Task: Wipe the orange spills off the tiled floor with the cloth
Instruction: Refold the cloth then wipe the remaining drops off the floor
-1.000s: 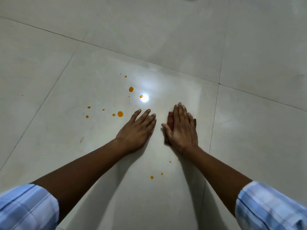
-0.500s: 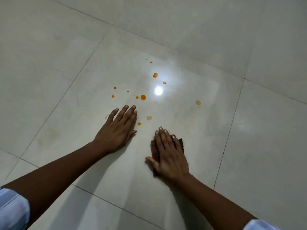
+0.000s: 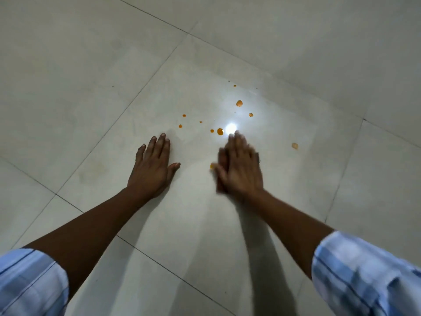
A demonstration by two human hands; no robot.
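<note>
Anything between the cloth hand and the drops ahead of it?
Nothing visible. The right hand presses the dark cloth flat on the tile; bare floor separates it from the nearest orange drop. The left hand rests flat, off to the side.

The tiled floor is pale, smooth, glazed tile with a glossy finish: a sharp white glare spot shines right of the frame's centre, with a softer sheen spread round it. Thin dark grout lines run between the tiles. The orange spills look wet and shiny, small beaded drops above centre; a paler, duller one sits at right. Under the blurred right hand a dark cloth shows at the edges, matt; its weave cannot be made out. The sleeves in the lower corners are soft, matt, woven fabric in a light blue and white check.
</note>
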